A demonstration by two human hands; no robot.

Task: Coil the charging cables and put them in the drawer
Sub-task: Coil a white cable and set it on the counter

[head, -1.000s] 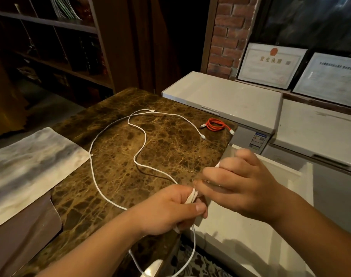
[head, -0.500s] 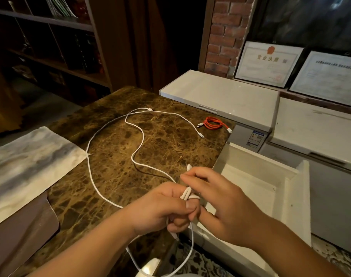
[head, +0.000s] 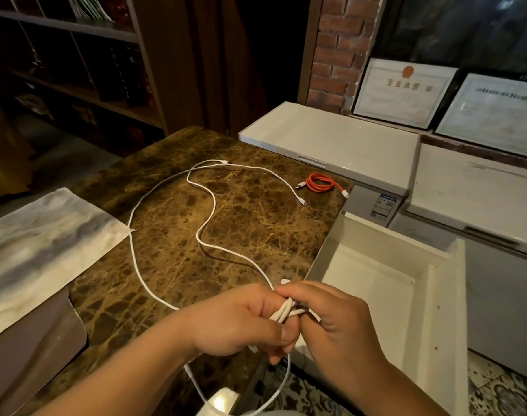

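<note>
A long white charging cable [head: 206,232] snakes over the brown marble table [head: 250,223]. Its near end is bunched into a few folded strands [head: 283,312] between my hands at the table's front right corner. My left hand [head: 241,321] grips the bunch from the left and my right hand [head: 331,322] pinches it from the right. A loop of the same cable hangs below my hands. A coiled orange cable [head: 319,183] lies at the table's far right edge. The open white drawer [head: 376,283] sits just right of my hands and looks bare inside.
A pale cloth mat [head: 40,250] covers the table's left side. White chest freezers [head: 331,142] stand behind the table and drawer, with framed certificates [head: 403,91] leaning on the wall. Dark wooden shelves [head: 76,70] fill the left background. Patterned floor shows below the drawer.
My right hand has come down from above the drawer and closed in against my left hand, gathering more folded strands of the white cable. The view has shifted slightly.
</note>
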